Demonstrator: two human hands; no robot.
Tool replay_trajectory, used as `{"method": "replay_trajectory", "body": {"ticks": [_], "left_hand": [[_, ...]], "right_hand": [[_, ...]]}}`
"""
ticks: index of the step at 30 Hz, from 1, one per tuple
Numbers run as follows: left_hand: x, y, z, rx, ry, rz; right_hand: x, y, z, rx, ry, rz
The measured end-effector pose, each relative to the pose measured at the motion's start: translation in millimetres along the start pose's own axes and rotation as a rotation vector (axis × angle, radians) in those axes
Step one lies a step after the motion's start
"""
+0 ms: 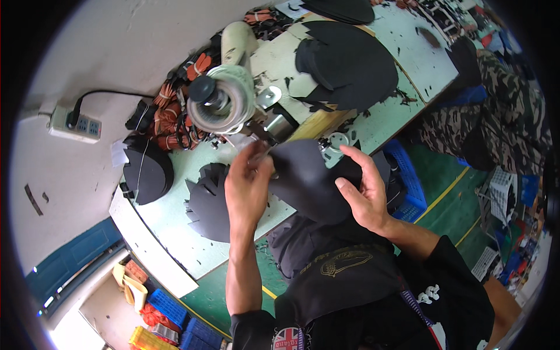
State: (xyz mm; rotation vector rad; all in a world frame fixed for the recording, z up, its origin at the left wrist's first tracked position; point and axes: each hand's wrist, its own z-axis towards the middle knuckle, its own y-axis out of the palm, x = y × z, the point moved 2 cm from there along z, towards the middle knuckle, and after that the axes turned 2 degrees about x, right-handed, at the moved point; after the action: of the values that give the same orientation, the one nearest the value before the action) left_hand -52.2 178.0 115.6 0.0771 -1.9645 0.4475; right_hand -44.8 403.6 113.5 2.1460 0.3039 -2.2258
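A curved, smooth black sheet piece (303,178) is held up in front of the machine (224,96), over the table's front edge. At its left edge, my left hand (248,181) has curled fingers closed on it; the fingertips are partly blurred. My right hand (368,195) is at the piece's right side, thumb and fingers spread apart. Its thumb lies over the dark material, and whether it touches cannot be made out. The machine has a pale round head, blurred at the rim, with a black knob on top. A small round metal part (338,140) sits just beyond the piece.
Stacked black cut pieces lie on the pale green table (204,259), at the left (149,169) and far right (356,64). Orange-and-black bundles (169,119) line the wall. A blue crate (406,181) stands right. Another person in camouflage clothing (490,116) is at the far right.
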Motion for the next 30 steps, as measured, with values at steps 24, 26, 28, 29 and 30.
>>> {"method": "replay_trajectory", "body": {"ticks": [24, 26, 28, 29, 30], "left_hand": [[45, 2, -109, -0.032, 0.711, 0.325], [44, 2, -110, -0.024, 0.586, 0.256], [46, 3, -108, -0.029, 0.703, 0.335], [47, 3, -107, -0.031, 0.700, 0.334], [47, 3, -107, -0.010, 0.699, 0.358]], "right_hand": [[-70, -10, 9, -0.414, -0.334, -0.198], [-70, -9, 9, -0.372, -0.300, -0.155], [-69, -9, 9, -0.360, -0.321, -0.186], [-68, -9, 9, -0.360, -0.318, -0.186], [-67, -8, 9, -0.353, -0.306, -0.208]]}}
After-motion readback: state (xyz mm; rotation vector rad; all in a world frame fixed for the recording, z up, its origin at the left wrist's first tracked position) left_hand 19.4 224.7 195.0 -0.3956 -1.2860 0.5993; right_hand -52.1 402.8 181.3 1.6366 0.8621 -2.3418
